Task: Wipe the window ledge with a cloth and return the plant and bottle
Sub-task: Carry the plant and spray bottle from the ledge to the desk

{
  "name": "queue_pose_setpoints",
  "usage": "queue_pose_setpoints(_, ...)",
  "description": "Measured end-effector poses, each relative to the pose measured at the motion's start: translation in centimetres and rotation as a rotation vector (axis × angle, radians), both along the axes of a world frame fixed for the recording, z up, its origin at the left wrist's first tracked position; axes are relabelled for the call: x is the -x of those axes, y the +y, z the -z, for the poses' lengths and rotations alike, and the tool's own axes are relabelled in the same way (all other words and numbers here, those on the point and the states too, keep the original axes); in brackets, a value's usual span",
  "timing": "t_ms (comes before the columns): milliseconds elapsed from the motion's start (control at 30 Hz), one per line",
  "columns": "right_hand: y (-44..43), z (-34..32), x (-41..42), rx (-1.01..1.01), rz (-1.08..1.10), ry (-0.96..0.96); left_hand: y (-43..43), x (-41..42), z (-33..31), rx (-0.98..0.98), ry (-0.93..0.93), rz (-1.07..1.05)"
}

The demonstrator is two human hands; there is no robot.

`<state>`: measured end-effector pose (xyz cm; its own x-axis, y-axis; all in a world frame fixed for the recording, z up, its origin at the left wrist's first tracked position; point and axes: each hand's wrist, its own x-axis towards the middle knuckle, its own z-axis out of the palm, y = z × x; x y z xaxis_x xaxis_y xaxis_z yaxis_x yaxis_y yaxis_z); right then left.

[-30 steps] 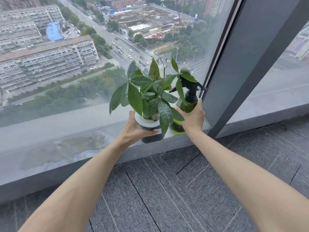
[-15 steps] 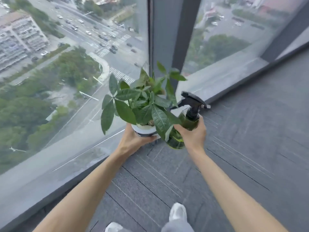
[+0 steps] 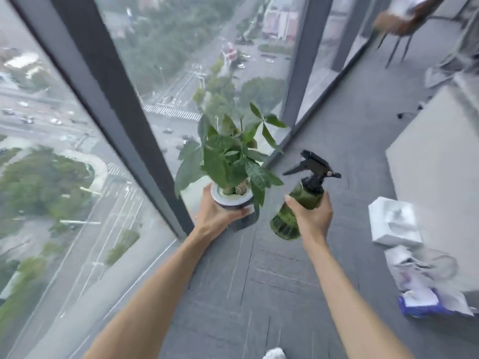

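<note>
aloft, left hand [image 3: 217, 216] grips plant [image 3: 228, 161]; right hand [image 3: 312, 216], bottle [image 3: 298, 206]

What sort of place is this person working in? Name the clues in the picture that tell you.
Probably a high-rise office: floor-to-ceiling windows look far down on streets and trees, grey carpet tiles cover the floor, and a chair stands farther along the window wall.

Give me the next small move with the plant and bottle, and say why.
Probably lower both to the floor, clear of the ledge. The left hand holds the plant and the right hand holds the bottle, both in the air, so no hand is free for wiping.
</note>
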<state>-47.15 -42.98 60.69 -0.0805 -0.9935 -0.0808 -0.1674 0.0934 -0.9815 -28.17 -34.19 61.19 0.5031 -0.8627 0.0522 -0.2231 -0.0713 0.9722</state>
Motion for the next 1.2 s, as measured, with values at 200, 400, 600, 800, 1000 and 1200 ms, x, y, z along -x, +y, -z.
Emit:
queue_pose_setpoints(200,-7.2,-4.0,8.2,0.036,0.070,-0.008,-10.1,5.7,-4.0,0.069,-0.045,0.070)
queue_pose_setpoints(400,-17.1,-5.8,13.2,0.061,0.137,0.002,-22.9,9.9,-5.1,0.076,-0.044,0.165)
queue_pose_setpoints(600,-29.2,-6.1,15.8,0.076,0.266,0.013,-38.0,12.7,-5.0,0.111,-0.067,0.341)
queue_pose_setpoints(800,-41.1,-7.3,18.0,0.096,0.460,-0.005,-52.7,15.3,-6.1,0.174,-0.048,0.509)
queue_pose_setpoints(1000,-53.1,-6.9,22.2,0.096,0.649,-0.016,-68.7,18.4,-6.3,0.123,-0.065,0.697)
queue_pose_setpoints(1200,-68.6,-5.5,27.1,0.113,0.743,-0.029,-85.3,23.9,-6.3,0.153,-0.071,0.805)
